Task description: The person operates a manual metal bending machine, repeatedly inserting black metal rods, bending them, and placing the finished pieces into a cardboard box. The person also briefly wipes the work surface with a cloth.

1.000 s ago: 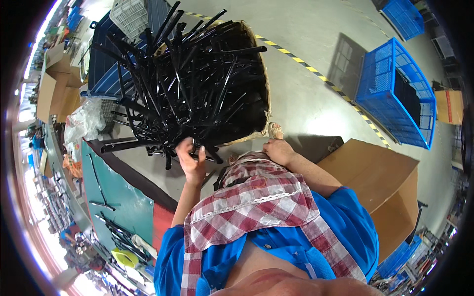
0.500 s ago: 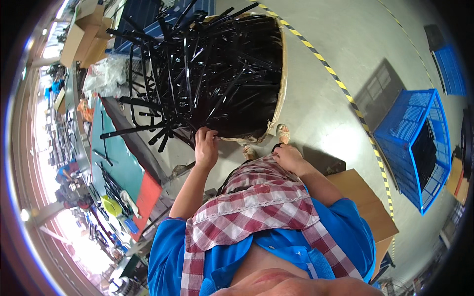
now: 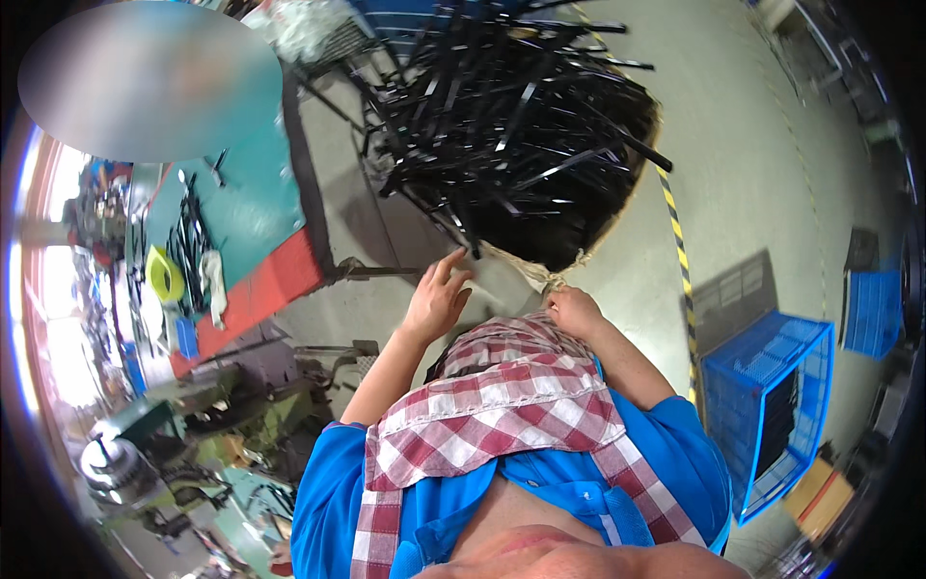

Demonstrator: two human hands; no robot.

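Rods (image 3: 511,121) lie beyond hands (image 3: 439,301), contact unclear.

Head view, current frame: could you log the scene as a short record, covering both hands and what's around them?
Main load: tangled heap of long, glossy black bars in a large tan-rimmed container
Left hand: open, fingers apart, by the heap's near edge; nothing seen in it; contact unclear
Right hand: at the red-and-white checked cloth apron; grip unclear
Left side: green-topped table with a red edge
Right side: blue openwork plastic crate
Floor marking: yellow-and-black striped line, between container and crate
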